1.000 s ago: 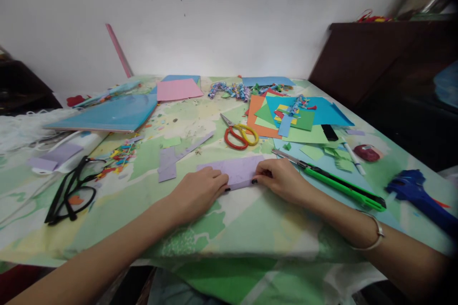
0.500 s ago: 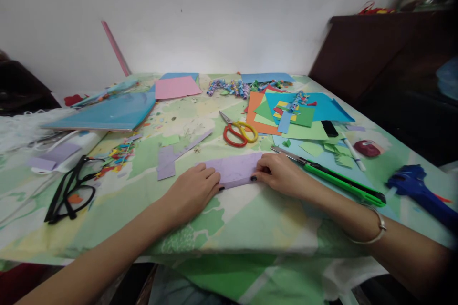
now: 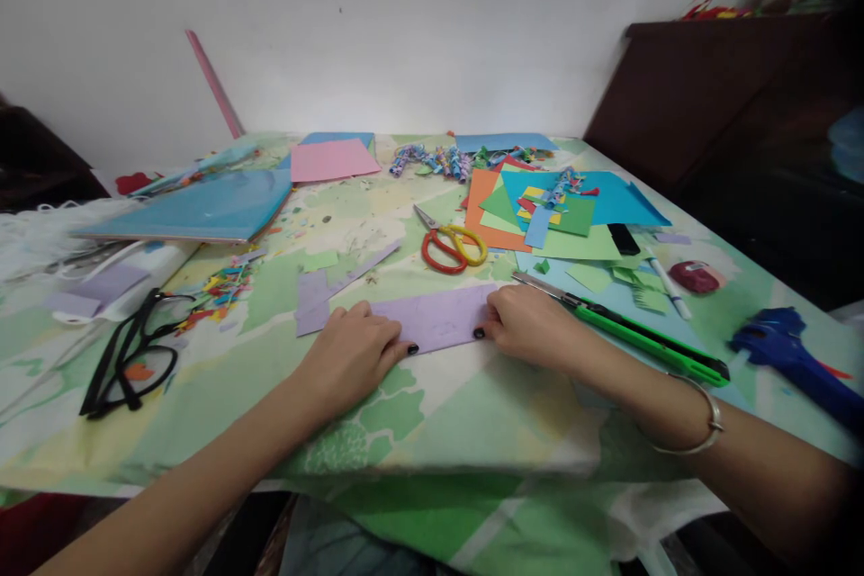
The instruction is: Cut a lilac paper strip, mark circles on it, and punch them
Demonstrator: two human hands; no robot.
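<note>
A folded purple paper strip (image 3: 438, 315) lies flat near the table's front edge. My left hand (image 3: 357, 346) is closed on its left end, the thumb along the lower edge and the other fingertips partly hidden. At the right end my right hand (image 3: 530, 324) pinches the paper between thumb and curled fingers. Just left of the strip lie purple paper offcuts (image 3: 312, 301). Scissors (image 3: 454, 245) with one red and one yellow handle rest beyond it. A green utility knife (image 3: 648, 342) lies beside my right hand, its blade pointing toward the strip.
Coloured paper sheets (image 3: 496, 211) are piled at the right, near a blue glue gun (image 3: 789, 355) and a white pen (image 3: 668, 288). Black glasses (image 3: 135, 360) and a blue folder (image 3: 195, 207) lie at the left. Curled paper pieces (image 3: 432, 162) sit at the back.
My left hand has slid left along the strip, and more of the purple paper shows between my hands. My right hand stays at the right end. The view has tilted slightly.
</note>
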